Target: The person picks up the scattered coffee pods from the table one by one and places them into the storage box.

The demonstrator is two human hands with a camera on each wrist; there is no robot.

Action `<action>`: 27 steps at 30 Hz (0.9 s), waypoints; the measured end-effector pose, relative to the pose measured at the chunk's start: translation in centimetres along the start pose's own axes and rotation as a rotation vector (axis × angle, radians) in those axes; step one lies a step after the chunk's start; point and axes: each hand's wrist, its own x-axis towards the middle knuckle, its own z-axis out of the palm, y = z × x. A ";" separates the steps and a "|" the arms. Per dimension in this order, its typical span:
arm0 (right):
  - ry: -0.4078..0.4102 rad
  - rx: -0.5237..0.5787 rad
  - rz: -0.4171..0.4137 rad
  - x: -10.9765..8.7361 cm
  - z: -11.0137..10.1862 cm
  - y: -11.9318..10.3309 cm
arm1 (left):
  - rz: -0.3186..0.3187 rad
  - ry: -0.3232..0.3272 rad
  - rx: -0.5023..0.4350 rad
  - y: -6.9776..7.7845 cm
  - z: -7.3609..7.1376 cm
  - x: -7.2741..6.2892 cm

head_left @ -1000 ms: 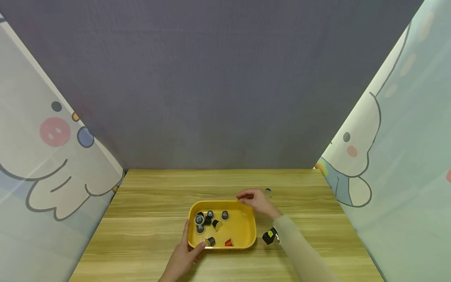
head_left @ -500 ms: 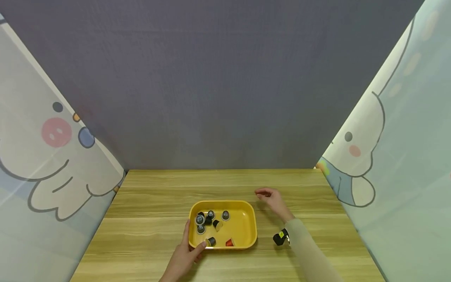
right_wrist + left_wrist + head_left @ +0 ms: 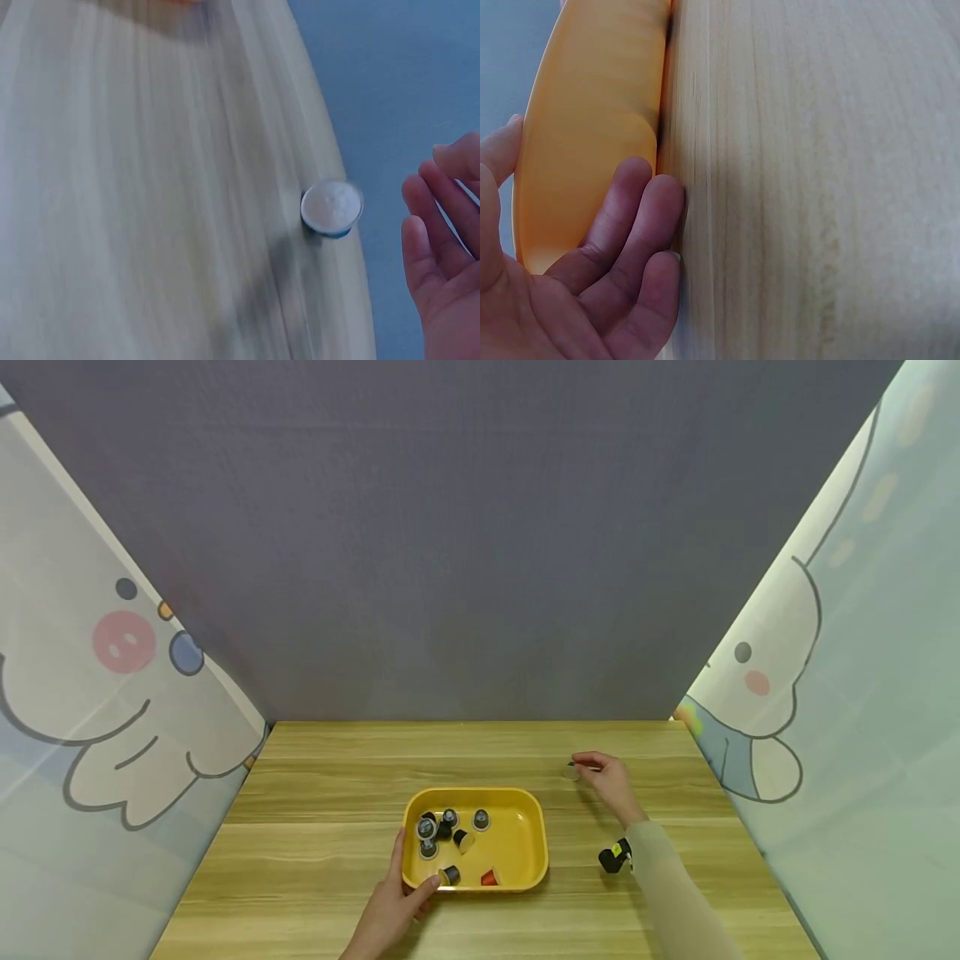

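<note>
A yellow tray (image 3: 521,852) stands on the wooden table and holds several coffee capsules, among them a red capsule (image 3: 490,877) and a dark capsule (image 3: 482,819). My left hand (image 3: 392,897) grips its near left corner, thumb over the rim; in the left wrist view, fingers (image 3: 660,210) lie along the outer wall (image 3: 585,150). Beyond the tray to the right, a single capsule (image 3: 571,772) lies on its side, its pale lid (image 3: 331,206) showing in the right wrist view. Over it hovers my right hand (image 3: 611,783), fingers loosely bent and holding nothing.
The wooden table (image 3: 337,768) ends at a grey backdrop (image 3: 465,610). Printed cartoon curtains (image 3: 112,710) flank both sides. A black wrist camera (image 3: 615,857) hangs beside the right forearm.
My right hand has moved rightward from above the tray's far right corner to the lone capsule. My left hand keeps its hold on the tray, which stays in place.
</note>
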 end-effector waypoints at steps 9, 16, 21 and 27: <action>-0.010 -0.092 -0.012 0.0 0.4 0.9 | 0.002 0.002 0.012 0.0 0.1 0.0; -0.007 -0.232 -0.053 0.6 1.2 1.8 | 0.002 0.012 0.011 -0.2 0.2 -0.1; -0.014 -0.279 -0.057 0.8 1.7 2.1 | 0.007 0.007 0.007 -0.3 0.2 -0.1; -0.006 -0.279 -0.019 0.5 2.0 2.7 | -0.002 0.001 0.001 -0.1 0.1 -0.1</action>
